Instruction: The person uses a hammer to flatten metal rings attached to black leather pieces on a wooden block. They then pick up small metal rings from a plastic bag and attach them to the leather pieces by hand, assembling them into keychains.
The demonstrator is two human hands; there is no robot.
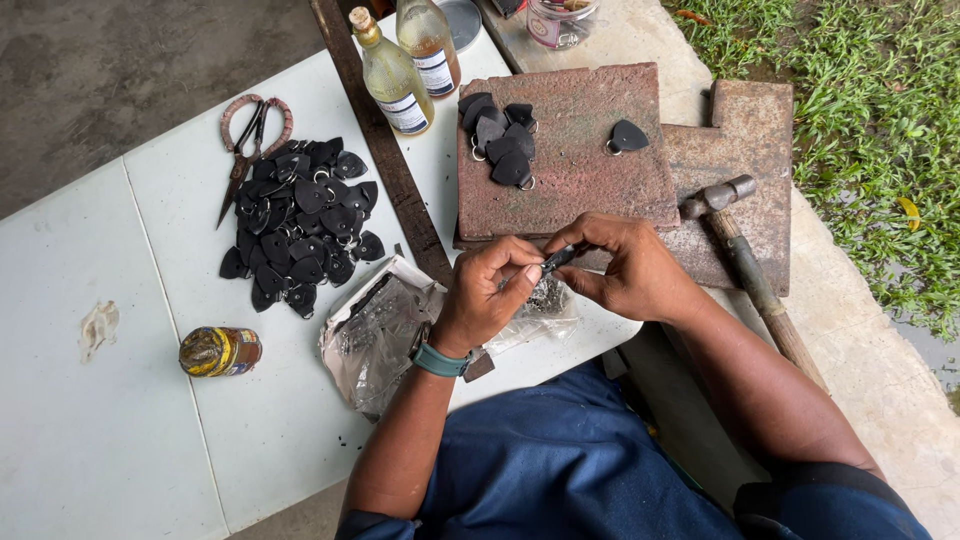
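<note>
Both hands meet over the near edge of a reddish stone slab (570, 150). The left hand (485, 295) and the right hand (625, 270) pinch a small black leather piece (558, 259) between their fingertips, each closed narrow around one end of it. The left wrist wears a teal watch band (440, 360).

Directly under the hands lies a crumpled clear plastic bag (385, 335) holding small metal parts, resting on the white bench (150, 400). Just beyond the hands, on the slab, a small cluster of black leather pieces with metal rings (503, 140) sits to the left, and a single black piece (628, 136) lies apart to its right. To the right of the right hand, a hammer (745, 260) rests with its head on a second slab and its wooden handle running back alongside the right forearm.

Well to the left of the left hand, a larger heap of black leather pieces (300, 225) spreads over the bench, with scissors (250, 150) touching its far edge. Nearer and further left lies a small round tin on its side (220, 351), yellowish and worn. Beyond the left hand stand two glass bottles (410, 65) of pale liquid, each with a white rectangular label; the nearer one is corked. A clear jar (560, 20) stands at the far edge, with grass (860, 120) to the right.
</note>
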